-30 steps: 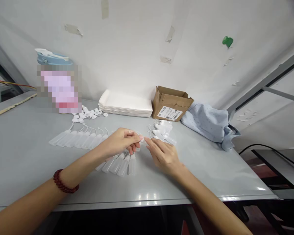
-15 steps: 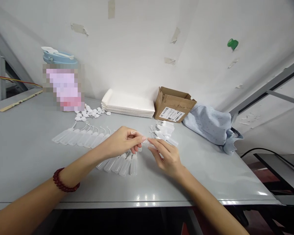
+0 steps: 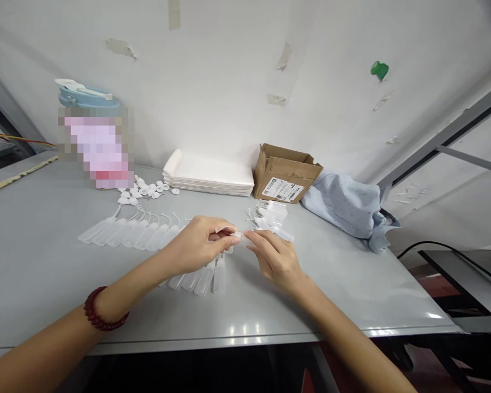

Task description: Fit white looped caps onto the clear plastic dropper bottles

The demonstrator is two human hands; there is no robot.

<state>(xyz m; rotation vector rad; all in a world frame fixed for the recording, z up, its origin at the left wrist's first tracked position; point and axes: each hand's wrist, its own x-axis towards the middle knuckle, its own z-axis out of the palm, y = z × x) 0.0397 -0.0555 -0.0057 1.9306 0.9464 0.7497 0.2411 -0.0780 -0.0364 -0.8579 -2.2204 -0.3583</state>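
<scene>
My left hand (image 3: 200, 243), a dark red bead bracelet on its wrist, is closed on a small white translucent plastic piece (image 3: 237, 234), whose end shows at the thumb tip; its kind is mostly hidden. Close beside that end, my right hand (image 3: 278, 259) has its fingers pinched together; I cannot make out what is between them. Under and left of my left hand lie two rows of flat translucent plastic pouches or bottles (image 3: 126, 232) with white curved cords. More of them (image 3: 272, 213) lie in a loose group behind my right hand.
Small white caps (image 3: 141, 190) are heaped at the back left. Behind stand a stack of white envelopes (image 3: 213, 177), an open cardboard box (image 3: 284, 174) and a crumpled light blue cloth (image 3: 347, 210). A blurred pink item (image 3: 98, 147) and a blue lidded container (image 3: 90, 101) are at left.
The plastic piece now shows its end at my left thumb, and my right fingertips have drawn slightly away from it. The whole view has shifted a little.
</scene>
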